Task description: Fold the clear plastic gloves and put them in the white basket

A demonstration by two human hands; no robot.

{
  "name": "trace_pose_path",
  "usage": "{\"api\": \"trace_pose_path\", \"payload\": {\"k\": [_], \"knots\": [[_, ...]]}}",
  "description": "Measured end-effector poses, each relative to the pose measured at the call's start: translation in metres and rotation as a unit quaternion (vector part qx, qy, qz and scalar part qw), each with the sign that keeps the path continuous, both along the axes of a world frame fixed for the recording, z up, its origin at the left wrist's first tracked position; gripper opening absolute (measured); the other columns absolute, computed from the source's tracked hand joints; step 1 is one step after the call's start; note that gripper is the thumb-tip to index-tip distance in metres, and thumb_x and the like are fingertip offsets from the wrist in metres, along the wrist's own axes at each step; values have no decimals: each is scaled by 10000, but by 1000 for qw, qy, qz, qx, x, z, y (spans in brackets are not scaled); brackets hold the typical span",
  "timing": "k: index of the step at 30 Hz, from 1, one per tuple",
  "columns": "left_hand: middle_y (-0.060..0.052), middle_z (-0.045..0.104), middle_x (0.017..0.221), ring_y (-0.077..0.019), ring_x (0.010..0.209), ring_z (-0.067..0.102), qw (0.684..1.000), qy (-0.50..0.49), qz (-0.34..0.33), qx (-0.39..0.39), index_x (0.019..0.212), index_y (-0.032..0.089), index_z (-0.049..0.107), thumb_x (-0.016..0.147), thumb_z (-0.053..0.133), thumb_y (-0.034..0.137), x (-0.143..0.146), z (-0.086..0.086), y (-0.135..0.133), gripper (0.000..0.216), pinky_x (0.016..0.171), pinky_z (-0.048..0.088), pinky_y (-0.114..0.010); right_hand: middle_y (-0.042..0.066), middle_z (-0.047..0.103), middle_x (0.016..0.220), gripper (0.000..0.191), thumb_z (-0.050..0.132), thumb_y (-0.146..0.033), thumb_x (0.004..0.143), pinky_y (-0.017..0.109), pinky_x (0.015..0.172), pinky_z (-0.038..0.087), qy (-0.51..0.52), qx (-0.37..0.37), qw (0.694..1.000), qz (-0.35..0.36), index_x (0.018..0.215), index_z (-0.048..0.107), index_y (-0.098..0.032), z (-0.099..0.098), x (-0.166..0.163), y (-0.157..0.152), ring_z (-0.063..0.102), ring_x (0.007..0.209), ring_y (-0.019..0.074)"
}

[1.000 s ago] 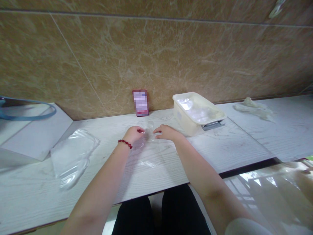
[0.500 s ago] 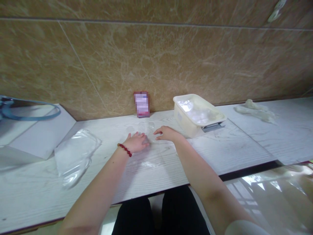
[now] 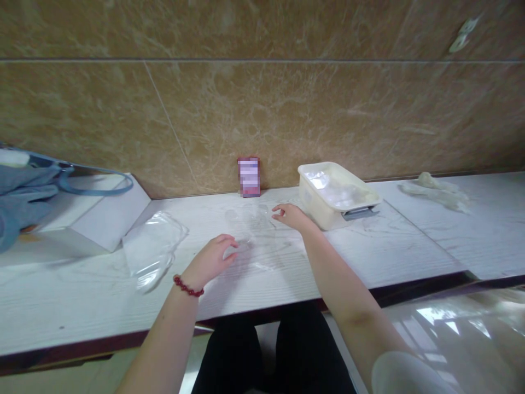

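Note:
My left hand (image 3: pixel 213 258), with a red bead bracelet (image 3: pixel 188 287) at its wrist, is just above the table, fingers curved and parted from the thumb. Beside its fingertips lies a thin clear plastic sheet or bag (image 3: pixel 262 266), hard to make out against the white wood. My right hand (image 3: pixel 290 216) has its thumb and fingers bent and slightly apart, with nothing visible between them. Close to its fingertips is a clear round disc (image 3: pixel 263 209). Another clear disc (image 3: pixel 232 215) lies farther left.
Left on the table (image 3: pixel 82 306) is a stack of clear plastic bags (image 3: pixel 153 246), beside a white box (image 3: pixel 110 219) with blue cloth (image 3: pixel 28 186) and a strap. A cream bin (image 3: pixel 322 205) holds clear pieces. Crumpled gloves (image 3: pixel 437 191) lie right. A phone-like item (image 3: pixel 250 178) leans on the wall.
My left hand has lifted and drawn back toward me and left, no longer lying flat on the plastic. The right hand has moved slightly away from me. The view has shifted left.

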State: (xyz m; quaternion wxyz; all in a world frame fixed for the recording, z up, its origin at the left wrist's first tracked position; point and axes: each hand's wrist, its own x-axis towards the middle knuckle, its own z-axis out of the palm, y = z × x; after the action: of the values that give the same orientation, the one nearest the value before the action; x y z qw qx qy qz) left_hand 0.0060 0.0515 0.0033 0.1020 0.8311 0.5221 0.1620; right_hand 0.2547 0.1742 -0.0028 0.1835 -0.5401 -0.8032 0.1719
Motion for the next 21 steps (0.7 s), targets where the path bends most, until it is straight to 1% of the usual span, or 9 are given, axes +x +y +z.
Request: {"api": "trace_pose_path", "payload": {"k": [3,6,10,14,18,21], "knots": [[-56,558,1030,-175,954,514,999,-23,-23,-21,947,208,584,733,495,298,-9,-10,-33,249,878,393,-322,17,604,787,277,534,-330,733,200,613,385,-19,-14,1000,11,976,598,-216,10,3,-14,533,657,107],[-57,551,1048,-175,962,508,1000,-25,-7,-16,989,212,575,730,504,273,-11,-24,-49,275,880,394,-327,20,601,815,280,536,-345,727,210,616,388,-43,-36,997,43,975,595,-228,15,10,-37,540,673,115],[-63,559,1035,-182,955,506,1000,-10,20,17,935,211,600,764,462,285,-5,-36,-51,232,875,394,-347,48,587,886,318,553,-362,713,253,713,404,-38,-29,996,82,993,580,-215,8,18,-79,547,767,139],[-58,577,981,-187,916,517,999,16,41,31,829,201,602,798,399,261,5,-37,-52,214,842,407,-358,71,559,986,382,587,-387,686,315,857,357,-13,13,994,106,1024,560,-210,-6,19,-119,506,934,175],[-58,582,913,-185,875,524,998,9,53,39,827,188,564,813,363,240,10,-34,-54,208,815,416,-358,71,512,1070,445,615,-389,659,355,881,337,-11,45,996,82,1069,531,-238,-15,13,-144,449,1016,204],[-69,574,886,-178,857,527,998,-25,43,46,848,171,531,832,319,244,11,-31,-54,225,812,420,-351,77,475,1125,492,623,-388,650,368,882,338,-11,70,996,51,1105,505,-243,-19,8,-149,406,1060,217]]}}
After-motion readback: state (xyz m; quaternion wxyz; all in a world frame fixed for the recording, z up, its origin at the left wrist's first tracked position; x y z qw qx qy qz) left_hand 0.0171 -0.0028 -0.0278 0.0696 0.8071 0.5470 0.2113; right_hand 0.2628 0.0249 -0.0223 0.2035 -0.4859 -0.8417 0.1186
